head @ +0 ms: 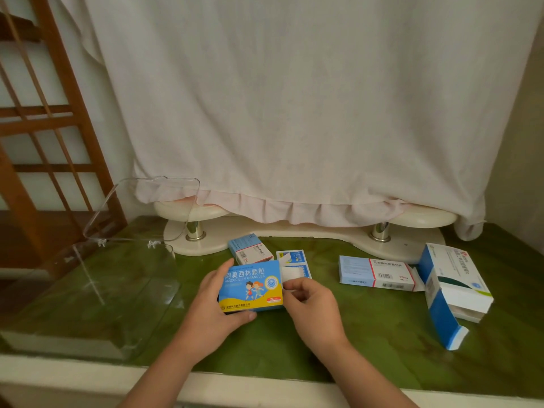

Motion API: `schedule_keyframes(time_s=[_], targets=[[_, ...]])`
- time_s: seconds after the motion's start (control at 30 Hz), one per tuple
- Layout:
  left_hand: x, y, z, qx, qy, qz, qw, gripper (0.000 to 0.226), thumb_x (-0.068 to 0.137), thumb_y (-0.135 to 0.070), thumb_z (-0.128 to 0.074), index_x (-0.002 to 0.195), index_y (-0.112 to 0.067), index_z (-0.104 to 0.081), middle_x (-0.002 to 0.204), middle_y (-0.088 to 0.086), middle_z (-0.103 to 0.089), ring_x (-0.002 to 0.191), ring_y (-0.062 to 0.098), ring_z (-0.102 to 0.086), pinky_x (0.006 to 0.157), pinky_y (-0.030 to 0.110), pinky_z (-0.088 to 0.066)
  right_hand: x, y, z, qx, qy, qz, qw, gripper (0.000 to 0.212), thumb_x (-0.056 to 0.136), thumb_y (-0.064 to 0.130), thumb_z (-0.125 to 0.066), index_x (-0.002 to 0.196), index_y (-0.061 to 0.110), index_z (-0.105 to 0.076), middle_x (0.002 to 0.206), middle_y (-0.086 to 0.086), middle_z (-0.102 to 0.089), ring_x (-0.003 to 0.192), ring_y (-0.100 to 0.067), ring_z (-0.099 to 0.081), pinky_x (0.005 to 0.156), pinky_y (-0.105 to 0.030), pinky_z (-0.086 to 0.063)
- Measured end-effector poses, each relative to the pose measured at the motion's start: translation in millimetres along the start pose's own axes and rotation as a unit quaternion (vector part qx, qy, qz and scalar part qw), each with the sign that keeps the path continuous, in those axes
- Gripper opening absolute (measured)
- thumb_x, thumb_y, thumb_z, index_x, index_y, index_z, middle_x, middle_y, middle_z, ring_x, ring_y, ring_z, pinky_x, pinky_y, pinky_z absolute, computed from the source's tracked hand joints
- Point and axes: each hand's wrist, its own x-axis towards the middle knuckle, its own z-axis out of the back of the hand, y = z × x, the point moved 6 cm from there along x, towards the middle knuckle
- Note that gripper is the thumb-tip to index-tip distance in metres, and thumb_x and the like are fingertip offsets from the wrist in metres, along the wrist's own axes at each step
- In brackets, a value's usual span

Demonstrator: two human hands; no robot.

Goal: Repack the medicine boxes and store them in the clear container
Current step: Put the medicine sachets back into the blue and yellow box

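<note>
My left hand (216, 304) grips a blue and yellow amoxicillin box (251, 285) from its left side, just above the green tabletop. At the box's right end, my right hand (312, 304) pinches the white end flap (291, 273). Behind the box lie blue sachets (293, 260) and a small white and blue box (250, 248). To the right rest a flat white box with its end flap out (378, 273) and a larger white and blue box (453, 290), its flaps hanging loose. The clear container (97, 290) stands at the left, lid (144, 207) raised.
A cream stand with two chrome posts (294, 234) runs along the back of the green table (353, 334), draped with a pale cloth (294, 113). A wooden lattice frame (44, 128) stands at the far left. The table's pale front edge (265, 384) is near me.
</note>
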Motion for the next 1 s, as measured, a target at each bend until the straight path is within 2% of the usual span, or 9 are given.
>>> schedule_keyframes(time_s=[0.17, 0.3, 0.4, 0.5, 0.63, 0.73, 0.8, 0.9, 1.0], targets=[[-0.7, -1.6, -0.4, -0.001, 0.005, -0.002, 1.0, 0.107, 0.063, -0.015, -0.091, 0.148, -0.041, -0.031, 0.138, -0.021, -0.037, 0.113, -0.013, -0.05, 0.081, 0.011, -0.051, -1.6, 0.1, -3.7, -0.042, 0.036, 0.021, 0.998, 0.019, 0.092, 0.018, -0.061, 0.099, 0.028, -0.076, 0.088, 0.016, -0.074, 0.086, 0.0, -0.068, 0.078, -0.022, -0.057], [-0.9, -0.6, 0.0, 0.003, 0.003, -0.001, 1.0, 0.107, 0.063, -0.017, -0.092, 0.147, -0.042, -0.031, 0.138, -0.021, -0.037, 0.114, -0.009, -0.052, 0.082, 0.013, -0.051, -1.3, 1.1, -4.1, -0.052, 0.062, 0.049, 0.996, 0.022, 0.094, 0.018, -0.058, 0.104, 0.029, -0.075, 0.093, 0.017, -0.074, 0.088, 0.001, -0.067, 0.076, -0.016, -0.055], [-1.4, -0.2, 0.8, 0.002, -0.003, 0.003, 1.0, 0.107, 0.063, -0.018, -0.092, 0.147, -0.042, -0.03, 0.137, -0.02, -0.037, 0.114, -0.006, -0.053, 0.08, 0.013, -0.052, 1.5, -2.7, 10.0, -0.008, -0.006, 0.031, 0.999, 0.02, 0.093, 0.014, -0.057, 0.099, 0.027, -0.071, 0.089, 0.01, -0.07, 0.075, -0.005, -0.065, 0.06, -0.013, -0.048], [-1.9, -0.2, 1.3, -0.001, -0.011, 0.004, 1.0, 0.106, 0.065, -0.02, -0.091, 0.148, -0.042, -0.029, 0.137, -0.02, -0.036, 0.113, -0.01, -0.051, 0.079, 0.007, -0.047, 7.7, -4.0, 31.8, -0.058, -0.102, 0.066, 0.991, 0.018, 0.09, 0.013, -0.056, 0.096, 0.024, -0.068, 0.082, 0.005, -0.066, 0.065, -0.007, -0.057, 0.06, -0.02, -0.044], [-1.1, 1.5, 3.6, 0.002, -0.03, 0.009, 1.0, 0.105, 0.067, -0.019, -0.09, 0.148, -0.042, -0.027, 0.139, -0.017, -0.035, 0.117, -0.001, -0.052, 0.081, 0.01, -0.046, 17.4, 1.3, 34.9, -0.231, -0.109, 0.135, 0.957, 0.026, 0.088, 0.011, -0.056, 0.11, 0.02, -0.067, 0.101, 0.008, -0.061, 0.096, -0.011, -0.054, 0.087, -0.028, -0.047], [-0.3, 1.7, 4.2, 0.006, -0.035, 0.007, 0.999, 0.106, 0.067, -0.019, -0.09, 0.148, -0.043, -0.026, 0.139, -0.017, -0.035, 0.117, 0.0, -0.052, 0.082, 0.01, -0.045, 25.3, 2.4, 24.6, -0.316, -0.058, 0.157, 0.934, 0.041, 0.09, 0.016, -0.053, 0.131, 0.02, -0.058, 0.129, 0.003, -0.057, 0.12, -0.017, -0.049, 0.105, -0.034, -0.039], [-0.5, 2.3, 4.3, 0.01, -0.035, 0.007, 0.999, 0.106, 0.067, -0.019, -0.09, 0.148, -0.043, -0.026, 0.139, -0.018, -0.034, 0.118, -0.001, -0.051, 0.084, 0.011, -0.045, 30.5, 1.6, 13.9, -0.365, -0.005, 0.177, 0.914, 0.046, 0.095, 0.02, -0.047, 0.141, 0.023, -0.047, 0.148, 0.001, -0.044, 0.135, -0.02, -0.038, 0.116, -0.037, -0.028], [-0.2, 2.6, 5.0, 0.009, -0.035, 0.008, 0.999, 0.106, 0.067, -0.019, -0.09, 0.148, -0.043, -0.026, 0.138, -0.018, -0.035, 0.117, -0.003, -0.05, 0.083, 0.009, -0.044, 36.2, -2.5, 1.8, -0.403, 0.077, 0.175, 0.895, 0.05, 0.102, 0.025, -0.036, 0.152, 0.028, -0.029, 0.163, 0.003, -0.018, 0.15, -0.022, -0.013, 0.123, -0.042, -0.009], [-0.1, 2.8, 5.2, 0.009, -0.034, 0.009, 0.999, 0.106, 0.067, -0.019, -0.09, 0.149, -0.042, -0.026, 0.139, -0.018, -0.035, 0.118, -0.001, -0.051, 0.085, 0.01, -0.043, 39.1, -5.7, 1.1, -0.406, 0.091, 0.158, 0.896, 0.048, 0.102, 0.028, -0.035, 0.15, 0.025, -0.032, 0.157, 0.004, -0.033, 0.149, -0.023, -0.02, 0.123, -0.042, -0.009]])
